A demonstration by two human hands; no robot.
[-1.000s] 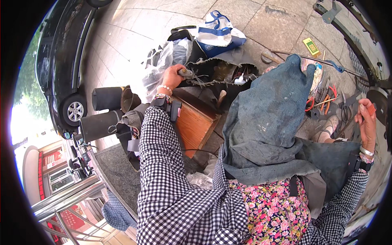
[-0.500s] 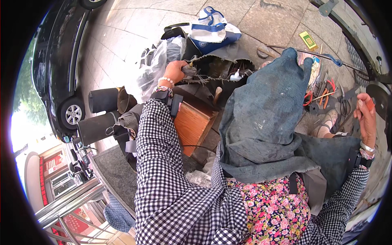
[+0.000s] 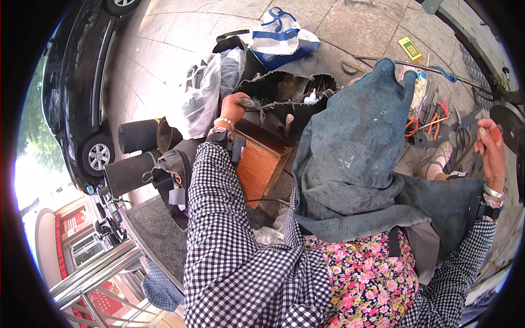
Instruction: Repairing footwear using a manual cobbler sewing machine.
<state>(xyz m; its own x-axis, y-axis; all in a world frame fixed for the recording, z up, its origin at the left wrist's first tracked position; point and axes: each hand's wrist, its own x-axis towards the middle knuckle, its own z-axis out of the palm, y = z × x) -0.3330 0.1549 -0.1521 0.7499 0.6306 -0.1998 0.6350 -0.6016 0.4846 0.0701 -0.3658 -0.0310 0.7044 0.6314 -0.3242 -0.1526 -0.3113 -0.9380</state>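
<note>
My left hand [image 3: 234,107] is closed on the frayed rim of a dark, worn bag [image 3: 273,90] that gapes open. Inside it a small white bottle [image 3: 311,98] shows among dark contents. Below that hand stands a wooden box [image 3: 260,167], beside the bag. Off to the right, my right hand [image 3: 490,150] is raised near a dark round machine part [image 3: 506,121]. Its fingers are loosely bent and apart, with something orange at one fingertip; I see nothing gripped. A blue-grey cloth [image 3: 355,147] covers my lap.
Red- and orange-handled tools [image 3: 436,121] lie on the ground at right, below a yellow-green packet [image 3: 410,49]. A clear plastic bag [image 3: 194,104] and a white-and-blue bag [image 3: 281,41] sit beyond the box. Dark cylinders [image 3: 131,176] stand left; a black car [image 3: 76,82] is parked farther off.
My left hand has shifted slightly down with the bag's rim, and the bag's opening has changed shape a little. My right hand stays nearly in place.
</note>
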